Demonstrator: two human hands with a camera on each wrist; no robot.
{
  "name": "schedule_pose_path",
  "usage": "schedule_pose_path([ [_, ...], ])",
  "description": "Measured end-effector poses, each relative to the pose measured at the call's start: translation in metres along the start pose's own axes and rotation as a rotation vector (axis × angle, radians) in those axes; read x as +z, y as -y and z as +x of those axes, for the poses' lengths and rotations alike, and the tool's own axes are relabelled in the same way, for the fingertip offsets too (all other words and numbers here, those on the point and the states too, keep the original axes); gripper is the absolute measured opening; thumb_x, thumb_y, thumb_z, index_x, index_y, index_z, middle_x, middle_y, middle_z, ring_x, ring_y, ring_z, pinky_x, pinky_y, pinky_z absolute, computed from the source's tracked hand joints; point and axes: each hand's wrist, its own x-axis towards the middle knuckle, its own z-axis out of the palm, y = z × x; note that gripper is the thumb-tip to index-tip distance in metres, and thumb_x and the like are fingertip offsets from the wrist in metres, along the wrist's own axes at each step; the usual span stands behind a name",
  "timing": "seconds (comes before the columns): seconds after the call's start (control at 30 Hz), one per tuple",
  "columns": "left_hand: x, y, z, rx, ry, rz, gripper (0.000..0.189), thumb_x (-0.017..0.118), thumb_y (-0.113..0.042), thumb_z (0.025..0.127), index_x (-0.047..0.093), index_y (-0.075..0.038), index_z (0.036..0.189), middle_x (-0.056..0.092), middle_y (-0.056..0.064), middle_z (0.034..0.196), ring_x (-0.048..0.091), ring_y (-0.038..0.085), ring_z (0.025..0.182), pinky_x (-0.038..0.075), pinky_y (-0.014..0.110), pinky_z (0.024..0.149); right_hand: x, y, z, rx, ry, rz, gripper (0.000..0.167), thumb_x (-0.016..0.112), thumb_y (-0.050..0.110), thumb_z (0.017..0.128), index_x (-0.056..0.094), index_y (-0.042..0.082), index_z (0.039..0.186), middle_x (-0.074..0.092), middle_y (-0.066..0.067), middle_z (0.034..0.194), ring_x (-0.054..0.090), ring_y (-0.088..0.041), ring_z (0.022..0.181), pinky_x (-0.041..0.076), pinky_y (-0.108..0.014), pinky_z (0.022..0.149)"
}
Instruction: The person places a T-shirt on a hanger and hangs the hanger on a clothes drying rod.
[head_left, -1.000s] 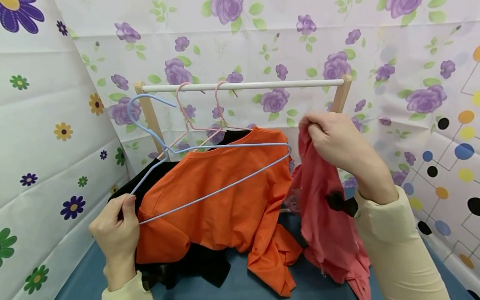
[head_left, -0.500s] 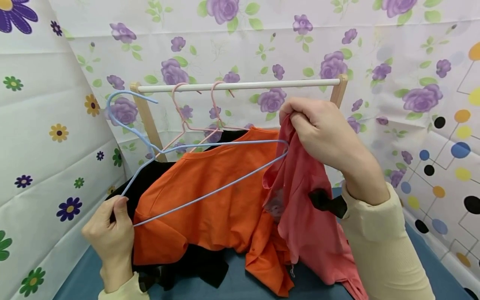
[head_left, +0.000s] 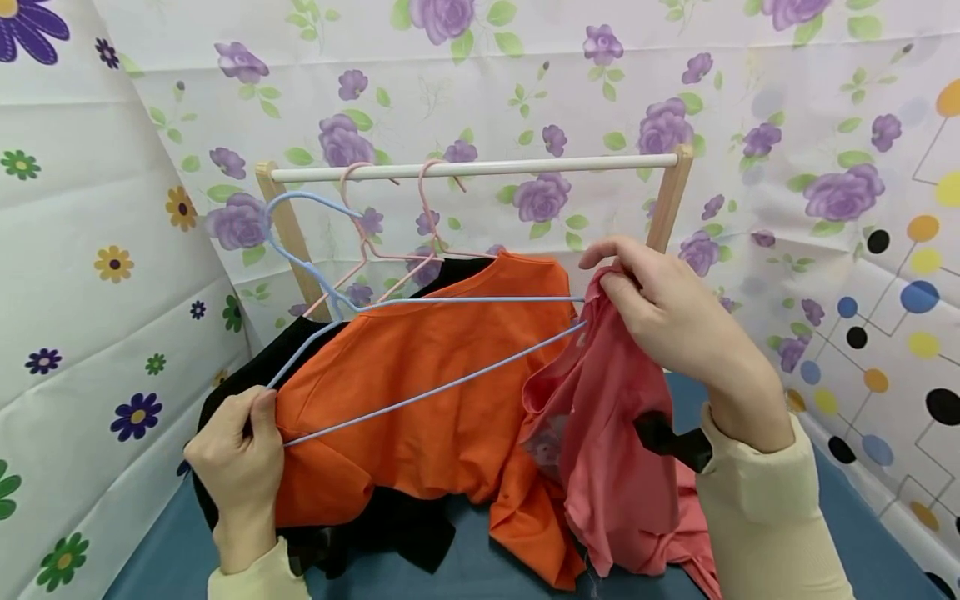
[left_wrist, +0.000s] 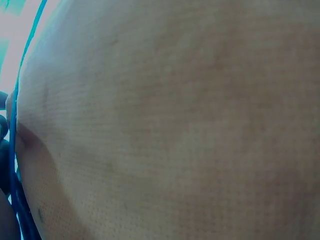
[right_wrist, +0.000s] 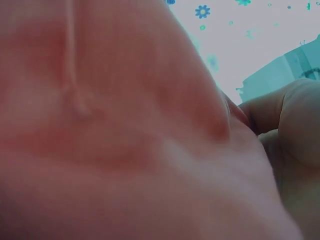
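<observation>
My left hand [head_left: 238, 467] grips the left end of a light-blue wire clothes hanger [head_left: 480, 299], whose hook points up and to the right. My right hand [head_left: 667, 317] pinches the upper edge of a pink shirt [head_left: 622, 450] between thumb and fingers. The hanger's right end disappears at the shirt's edge, just beside the right fingertips. Below the hand, the shirt hangs down in folds. In the right wrist view, pink cloth [right_wrist: 125, 90] fills most of the picture, with fingers at the right. Skin covers nearly all of the left wrist view.
Behind the hanger, an orange top [head_left: 420, 392] and a black garment [head_left: 251, 371] hang on pink hangers [head_left: 424, 200] from a white rail [head_left: 525, 167] with wooden posts [head_left: 667, 204]. Flower-patterned sheets surround the blue-covered surface [head_left: 472, 550].
My right hand has brought the pink shirt left to the hanger, then lowered slightly. The hanger's right end, bare before, is now hidden at the shirt. The left hand keeps its grip.
</observation>
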Motion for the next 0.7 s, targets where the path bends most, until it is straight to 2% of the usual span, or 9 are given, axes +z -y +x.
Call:
schedule_pose_path([
  [0.07, 0.0, 0.0, 0.0, 0.013, 0.014, -0.008, 0.051, 0.066, -0.038, 0.094, 0.065, 0.006, 0.069, 0.06, 0.021, 0.064, 0.049, -0.008, 0.07, 0.039, 0.007, 0.074, 0.0, -0.006, -0.003, 0.007, 0.007, -0.001, 0.027, 0.036, 0.019, 0.106, 0.053, 0.014, 0.127, 0.054, -0.005, 0.085, 0.043, -0.021, 0.059, 0.036, -0.033, 0.058],
  [0.23, -0.003, 0.0, 0.0, 0.01, 0.023, -0.067, 0.052, 0.066, -0.036, 0.094, 0.064, 0.009, 0.068, 0.058, 0.024, 0.063, 0.049, -0.009, 0.071, 0.039, 0.009, 0.072, -0.001, -0.021, -0.011, 0.022, 0.004, 0.045, 0.026, 0.036, 0.019, 0.107, 0.049, 0.014, 0.128, 0.058, -0.005, 0.093, 0.048, -0.019, 0.068, 0.038, -0.032, 0.061],
  [0.4, -0.002, -0.003, 0.0, -0.005, 0.017, -0.102, 0.05, 0.068, -0.034, 0.093, 0.064, 0.01, 0.069, 0.057, 0.024, 0.063, 0.05, -0.008, 0.069, 0.04, 0.01, 0.071, 0.0, -0.029, -0.019, 0.003, -0.037, 0.046, 0.023, 0.041, 0.016, 0.106, 0.057, 0.012, 0.122, 0.061, -0.004, 0.098, 0.053, -0.015, 0.079, 0.041, -0.027, 0.067],
  [0.53, 0.003, -0.005, -0.002, 0.006, 0.019, -0.085, 0.05, 0.067, -0.035, 0.093, 0.064, 0.009, 0.069, 0.058, 0.023, 0.064, 0.049, -0.007, 0.069, 0.041, 0.009, 0.072, 0.003, -0.031, -0.022, -0.042, -0.083, 0.012, 0.022, 0.047, 0.013, 0.104, 0.066, 0.013, 0.113, 0.065, 0.0, 0.099, 0.051, -0.013, 0.074, 0.041, -0.026, 0.063],
  [0.7, 0.009, -0.009, -0.003, 0.035, 0.029, -0.065, 0.052, 0.065, -0.038, 0.094, 0.064, 0.007, 0.068, 0.059, 0.021, 0.063, 0.048, -0.005, 0.068, 0.039, 0.009, 0.072, 0.005, -0.03, -0.026, -0.051, -0.101, 0.04, 0.021, 0.05, 0.01, 0.103, 0.069, 0.014, 0.112, 0.065, 0.0, 0.097, 0.049, -0.015, 0.066, 0.039, -0.026, 0.057],
])
